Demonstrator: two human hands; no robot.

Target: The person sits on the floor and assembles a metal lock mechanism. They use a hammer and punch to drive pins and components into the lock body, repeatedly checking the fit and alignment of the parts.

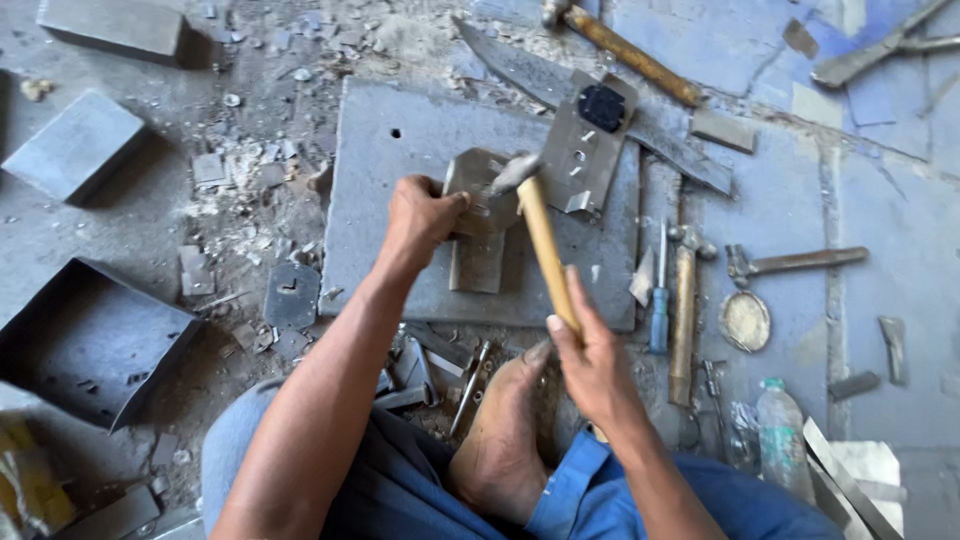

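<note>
My left hand point(420, 215) grips a bent grey sheet-metal piece point(482, 195) and holds it upright on a thick steel slab point(390, 200) lying on the floor. In my right hand point(592, 365) is a wooden-handled hammer point(542, 245). Its blurred head is at the top edge of the sheet-metal piece. A second sheet-metal part with a dark round cut-out point(588, 140) lies on the slab just right of the hammer head. My bare foot point(505, 440) rests on the floor below the slab.
A blue-handled screwdriver point(658, 300), another hammer point(683, 320), a small hammer point(795, 262) and a round metal lid point(745, 320) lie to the right. A plastic bottle point(782, 435) stands lower right. An open metal box point(85, 340) and steel blocks point(75, 145) are at left among scrap.
</note>
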